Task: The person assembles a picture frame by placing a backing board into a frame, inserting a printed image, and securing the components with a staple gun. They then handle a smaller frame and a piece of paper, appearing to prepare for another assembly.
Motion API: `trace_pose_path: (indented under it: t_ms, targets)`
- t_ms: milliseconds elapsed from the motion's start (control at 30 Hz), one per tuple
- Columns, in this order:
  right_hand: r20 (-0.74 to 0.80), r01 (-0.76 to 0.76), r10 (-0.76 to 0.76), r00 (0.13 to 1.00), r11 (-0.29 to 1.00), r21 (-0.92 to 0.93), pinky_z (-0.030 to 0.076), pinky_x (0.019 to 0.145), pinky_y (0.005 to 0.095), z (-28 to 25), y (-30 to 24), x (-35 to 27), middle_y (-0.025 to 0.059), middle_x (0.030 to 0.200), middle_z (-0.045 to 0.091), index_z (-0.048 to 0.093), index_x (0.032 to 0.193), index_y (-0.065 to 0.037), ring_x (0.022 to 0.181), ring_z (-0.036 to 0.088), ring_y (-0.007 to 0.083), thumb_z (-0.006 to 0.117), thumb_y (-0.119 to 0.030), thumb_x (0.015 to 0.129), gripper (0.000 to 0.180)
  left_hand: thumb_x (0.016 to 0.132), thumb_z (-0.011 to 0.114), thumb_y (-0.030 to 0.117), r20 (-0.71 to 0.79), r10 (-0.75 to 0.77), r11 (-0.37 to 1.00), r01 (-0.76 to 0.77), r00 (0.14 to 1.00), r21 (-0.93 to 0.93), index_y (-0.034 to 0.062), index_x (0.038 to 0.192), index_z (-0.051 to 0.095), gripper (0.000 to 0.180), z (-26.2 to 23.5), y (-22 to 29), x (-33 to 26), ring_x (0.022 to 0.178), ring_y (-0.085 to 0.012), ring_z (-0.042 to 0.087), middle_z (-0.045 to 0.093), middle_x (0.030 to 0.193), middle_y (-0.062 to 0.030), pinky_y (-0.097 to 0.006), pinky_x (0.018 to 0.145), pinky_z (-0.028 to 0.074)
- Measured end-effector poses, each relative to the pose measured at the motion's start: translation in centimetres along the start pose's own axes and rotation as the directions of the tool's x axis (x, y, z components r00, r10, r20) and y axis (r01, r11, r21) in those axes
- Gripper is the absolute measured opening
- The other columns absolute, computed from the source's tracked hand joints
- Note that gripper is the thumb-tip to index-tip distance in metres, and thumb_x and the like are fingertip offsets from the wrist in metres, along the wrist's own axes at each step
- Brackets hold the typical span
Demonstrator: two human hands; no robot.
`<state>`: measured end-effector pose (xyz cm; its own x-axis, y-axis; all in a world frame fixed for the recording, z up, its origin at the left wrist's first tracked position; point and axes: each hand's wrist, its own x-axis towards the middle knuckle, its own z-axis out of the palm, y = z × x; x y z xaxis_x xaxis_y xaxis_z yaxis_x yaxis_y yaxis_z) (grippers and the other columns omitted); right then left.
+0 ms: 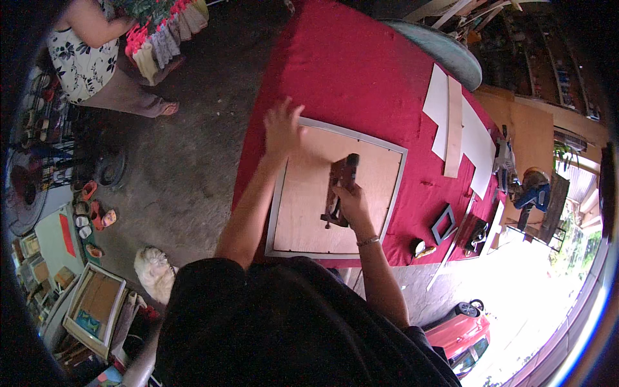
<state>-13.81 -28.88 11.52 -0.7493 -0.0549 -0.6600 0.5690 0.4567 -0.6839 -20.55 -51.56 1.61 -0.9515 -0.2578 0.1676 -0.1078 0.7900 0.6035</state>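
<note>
A picture frame (401, 187) with a thin silver-grey edge lies on the red-covered table, its light brown wooden backing board (303, 222) facing up. Small dark spots dot the board along its edges. My right hand (353, 205), a bracelet at its wrist, is closed round the handle of a dark staple gun (343, 170) over the middle of the board. My left hand (282, 132) is slightly blurred, its fingers spread and nothing in them, above the frame's far left corner.
White mat board (480, 164) and a wooden strip (454, 129) lie on the red cloth (348, 58) to the right. Nearer are a small dark frame (443, 224) and a tape roll (420, 249). A white furry animal (155, 274) is on the floor; another person (87, 64) stands far left.
</note>
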Motion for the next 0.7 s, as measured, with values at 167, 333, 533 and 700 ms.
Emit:
trace_pose_path:
  t_ms: [167,333,533,700]
  targets:
    - [0.093,0.127,-0.133,0.987,0.99,0.069,0.048,0.058,0.0307,4.8,-1.2,3.9,0.0027,0.075,0.061,0.062,0.096,0.001,0.064,0.057,0.0122,0.061,-0.015,0.089,0.017,0.078,0.073,0.027,0.181,-0.02,0.996,0.035,0.983,-0.084,0.0309,0.121,0.059,0.045,-1.0,-3.0,0.6,0.144,-0.0474,0.011,0.015,0.158,-0.017,-0.066,0.112,0.016]
    - [0.053,0.06,-0.058,0.997,0.998,-0.032,0.049,0.054,0.0331,7.0,-7.3,5.5,0.0064,0.072,0.062,0.062,0.085,0.003,0.058,0.059,0.016,0.061,-0.015,0.083,0.018,0.081,0.071,0.028,0.215,-0.093,0.984,0.123,0.972,-0.129,0.0329,0.116,0.064,0.036,-0.8,-2.4,0.0,0.145,-0.047,0.005,0.005,0.161,-0.0116,-0.065,0.114,0.016]
    - [0.01,0.0,0.0,1.0,0.998,0.056,0.049,0.052,0.0365,7.3,-9.4,6.2,0.0074,0.063,0.061,0.061,0.071,0.003,0.055,0.061,0.0184,0.06,-0.018,0.084,0.024,0.082,0.071,0.033,0.126,-0.066,0.988,0.082,0.99,-0.128,0.0334,0.113,0.067,0.031,0.0,-2.8,0.3,0.145,-0.0469,0.007,0.009,0.161,-0.009,-0.064,0.114,0.016]
    - [-0.009,-0.008,0.007,1.0,0.999,-0.036,0.049,0.054,0.0378,7.2,-7.5,7.8,0.0086,0.064,0.062,0.062,0.073,0.003,0.056,0.061,0.0193,0.061,-0.018,0.083,0.024,0.081,0.071,0.033,0.128,-0.075,0.988,0.091,0.989,-0.121,0.0336,0.111,0.068,0.03,-0.5,-2.1,0.2,0.145,-0.047,0.009,0.011,0.161,-0.0084,-0.062,0.115,0.016]
